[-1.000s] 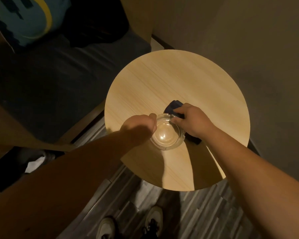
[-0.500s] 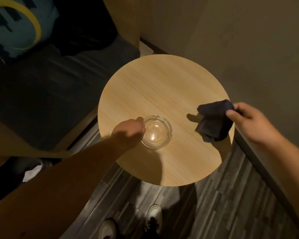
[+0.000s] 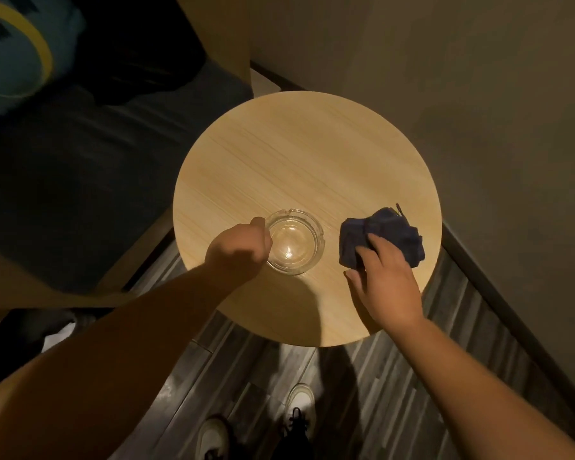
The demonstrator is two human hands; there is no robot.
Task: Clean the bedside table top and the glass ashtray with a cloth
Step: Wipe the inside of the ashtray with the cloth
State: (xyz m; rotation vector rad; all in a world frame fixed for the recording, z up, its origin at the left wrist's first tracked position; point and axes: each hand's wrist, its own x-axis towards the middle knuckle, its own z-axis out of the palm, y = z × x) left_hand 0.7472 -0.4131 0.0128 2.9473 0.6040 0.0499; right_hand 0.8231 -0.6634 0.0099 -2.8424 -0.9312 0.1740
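Note:
A round light-wood bedside table top (image 3: pixel 299 161) fills the middle of the view. A clear glass ashtray (image 3: pixel 294 241) sits on its near left part. My left hand (image 3: pixel 238 252) grips the ashtray's left rim with curled fingers. A crumpled dark blue cloth (image 3: pixel 390 235) lies on the table's right side. My right hand (image 3: pixel 387 283) rests with its fingertips on the cloth's near edge, thumb spread out to the left over the wood.
A dark bed (image 3: pixel 80 167) with a blue and yellow cushion (image 3: pixel 14 54) lies to the left. A plain wall (image 3: pixel 478 94) stands close behind and to the right. Grey plank floor (image 3: pixel 362 393) and my shoes (image 3: pixel 299 403) show below the table.
My right hand lifted the cloth away from the ashtray, swung it out past the table's right edge, then brought it down onto the table's right side. My left hand stayed on the ashtray.

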